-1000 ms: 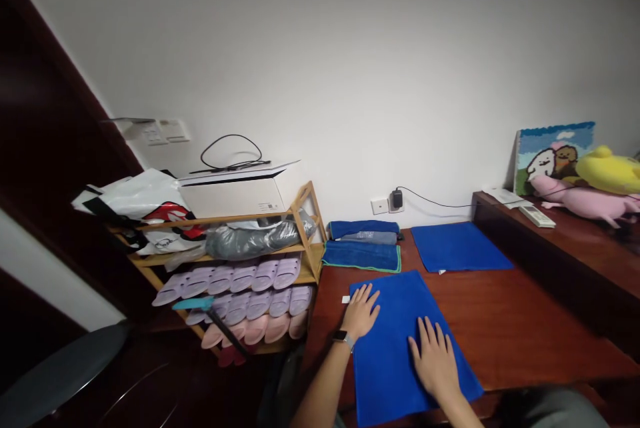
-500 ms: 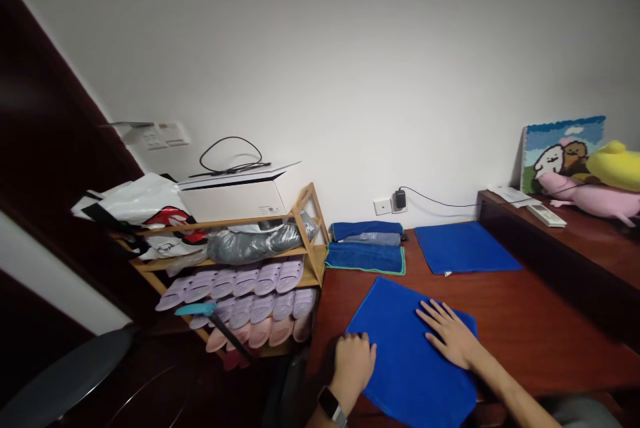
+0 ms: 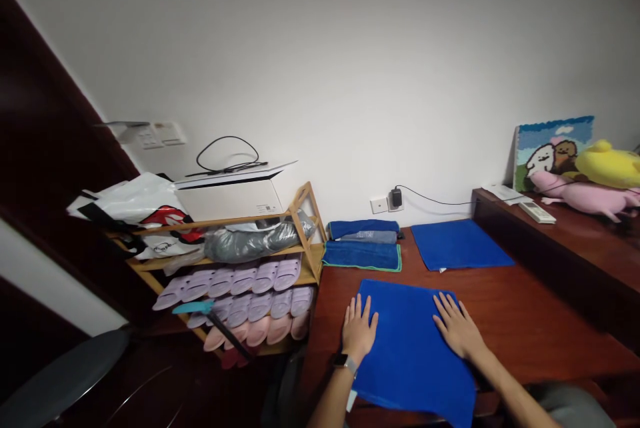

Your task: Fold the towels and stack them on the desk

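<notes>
A blue cloth [image 3: 407, 348] lies spread on the brown table [image 3: 530, 321], its near edge hanging over the front. On its left edge rests my left hand [image 3: 359, 329], palm down with the fingers out straight; a watch [image 3: 344, 361] is on that wrist. My right hand [image 3: 457, 327] presses flat near the cloth's upper right corner, fingers spread. Neither hand grips anything. Further back lies another flat blue cloth [image 3: 460, 245]. To its left are a folded blue towel with a green edge [image 3: 363, 256] and a blue and grey folded cloth [image 3: 367, 235].
A wooden rack [image 3: 307, 235] at the left holds purple slippers [image 3: 240, 281], pink slippers [image 3: 257, 331] and a white box [image 3: 230, 200]. On the raised ledge at right are a remote control [image 3: 537, 212], plush toys [image 3: 583, 195] and a picture [image 3: 553, 151]. A black adapter [image 3: 396, 197] sits in the wall socket.
My left hand has opened from a closed grip and now lies flat, further up the left edge. The cloth has turned straighter, and my right hand has shifted slightly right.
</notes>
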The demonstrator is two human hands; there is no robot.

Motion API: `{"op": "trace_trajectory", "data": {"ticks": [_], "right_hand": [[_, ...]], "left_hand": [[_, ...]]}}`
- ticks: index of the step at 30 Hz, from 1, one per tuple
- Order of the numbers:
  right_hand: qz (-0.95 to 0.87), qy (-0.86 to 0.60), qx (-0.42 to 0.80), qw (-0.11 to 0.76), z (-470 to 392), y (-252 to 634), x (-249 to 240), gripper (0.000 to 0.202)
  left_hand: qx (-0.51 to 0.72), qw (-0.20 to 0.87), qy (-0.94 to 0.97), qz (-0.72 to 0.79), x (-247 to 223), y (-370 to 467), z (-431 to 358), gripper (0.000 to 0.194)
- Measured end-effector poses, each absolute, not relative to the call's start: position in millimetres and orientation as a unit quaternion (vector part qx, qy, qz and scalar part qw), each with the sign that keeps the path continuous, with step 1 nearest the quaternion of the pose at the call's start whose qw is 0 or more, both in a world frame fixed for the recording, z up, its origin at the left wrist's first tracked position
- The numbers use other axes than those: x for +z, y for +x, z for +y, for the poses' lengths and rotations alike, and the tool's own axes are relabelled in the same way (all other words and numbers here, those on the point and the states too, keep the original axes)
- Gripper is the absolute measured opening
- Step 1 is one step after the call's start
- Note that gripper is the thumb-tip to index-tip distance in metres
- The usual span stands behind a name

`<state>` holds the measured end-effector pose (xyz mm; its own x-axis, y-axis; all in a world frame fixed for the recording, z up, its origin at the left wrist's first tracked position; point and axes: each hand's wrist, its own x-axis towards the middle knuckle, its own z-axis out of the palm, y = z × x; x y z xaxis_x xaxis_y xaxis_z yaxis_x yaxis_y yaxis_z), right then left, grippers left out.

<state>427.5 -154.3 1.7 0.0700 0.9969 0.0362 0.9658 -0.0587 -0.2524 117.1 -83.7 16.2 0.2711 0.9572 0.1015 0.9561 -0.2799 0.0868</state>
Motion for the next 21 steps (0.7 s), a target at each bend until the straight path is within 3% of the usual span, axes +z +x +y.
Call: {"op": "trace_trajectory", "data": {"ticks": [4, 8, 14, 21], "right_hand": [[-0.742, -0.656, 0.104, 0.095, -114.1, 446.8, 20.9, 0.066], [-0.679, -0.72, 0.107, 0.093, -101.9, 444.7, 16.1, 0.065], [-0.648, -0.752, 0.095, 0.075, -108.9, 439.5, 2.3, 0.07], [-0.612, -0.783, 0.1, 0.049, -90.4, 436.0, 16.6, 0.069]], "left_hand": [[0.073, -0.038, 0.745, 0.662, 0.1, 117.2, -122.3, 0.065], [0.118, -0.076, 0.756, 0.639, 5.4, 121.2, -133.9, 0.062], [0.12, -0.005, 0.833, 0.54, 24.9, 140.0, -85.3, 0.057], [0.08, 0.033, 0.848, 0.523, 19.6, 145.4, -37.4, 0.057]]}}
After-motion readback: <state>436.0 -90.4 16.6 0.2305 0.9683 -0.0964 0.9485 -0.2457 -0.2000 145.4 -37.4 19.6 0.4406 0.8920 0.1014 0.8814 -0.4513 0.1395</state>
